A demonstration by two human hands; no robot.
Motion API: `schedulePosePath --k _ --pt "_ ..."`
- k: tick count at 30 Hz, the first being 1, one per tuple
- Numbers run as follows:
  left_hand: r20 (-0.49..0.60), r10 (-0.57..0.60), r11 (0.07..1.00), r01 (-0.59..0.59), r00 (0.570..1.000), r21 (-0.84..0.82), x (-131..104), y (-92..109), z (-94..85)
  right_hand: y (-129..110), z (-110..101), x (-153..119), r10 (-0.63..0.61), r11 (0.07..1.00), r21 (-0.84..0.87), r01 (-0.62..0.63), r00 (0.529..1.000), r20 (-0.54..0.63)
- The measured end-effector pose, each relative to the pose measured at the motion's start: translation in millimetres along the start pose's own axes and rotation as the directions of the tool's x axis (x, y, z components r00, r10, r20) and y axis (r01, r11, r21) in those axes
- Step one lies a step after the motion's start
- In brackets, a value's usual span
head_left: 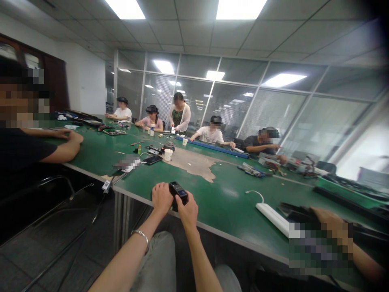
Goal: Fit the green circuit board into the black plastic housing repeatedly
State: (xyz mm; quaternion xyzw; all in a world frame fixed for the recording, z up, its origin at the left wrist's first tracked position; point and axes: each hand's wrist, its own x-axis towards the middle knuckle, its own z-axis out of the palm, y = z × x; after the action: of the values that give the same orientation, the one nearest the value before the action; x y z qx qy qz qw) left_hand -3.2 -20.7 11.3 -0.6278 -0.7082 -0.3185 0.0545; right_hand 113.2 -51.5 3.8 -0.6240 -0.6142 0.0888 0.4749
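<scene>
Both of my hands are together at the near edge of the green table. My right hand is closed round a small black boxy device with a little screen on its top face, its thumb lying along the near side. Against the device's left side is my left hand, its fingers curled in and closed; the fingertips are hidden. A metal bracelet circles my left wrist. The underside of the device is covered by my hands.
A white power strip lies to the right, near another person's hand. Ahead are a paper cup, a brown sheet and a black phone-like slab. Several people sit round the table. A green crate stands far right.
</scene>
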Motion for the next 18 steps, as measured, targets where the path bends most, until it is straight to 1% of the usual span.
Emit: schedulePosePath --k 5,9,14,18 --pt "0.009 -0.005 0.999 0.005 1.0 0.037 0.4 -0.4 2.1 -2.7 -1.5 -0.1 0.002 1.0 -0.001 -0.002 1.0 -0.029" --pt "0.006 0.001 1.0 -0.001 1.0 0.028 0.3 -0.7 2.6 -4.0 0.2 1.7 0.047 0.994 0.099 -0.043 0.998 -0.041" --pt "0.022 0.002 1.0 -0.002 1.0 0.021 0.7 -1.1 2.4 -9.3 1.5 2.7 0.024 0.979 0.204 0.006 0.989 -0.146" --pt "0.021 -0.006 0.999 0.006 1.0 0.034 -0.1 0.1 2.4 -6.9 -9.4 13.0 0.024 0.966 0.258 0.03 0.979 -0.204"
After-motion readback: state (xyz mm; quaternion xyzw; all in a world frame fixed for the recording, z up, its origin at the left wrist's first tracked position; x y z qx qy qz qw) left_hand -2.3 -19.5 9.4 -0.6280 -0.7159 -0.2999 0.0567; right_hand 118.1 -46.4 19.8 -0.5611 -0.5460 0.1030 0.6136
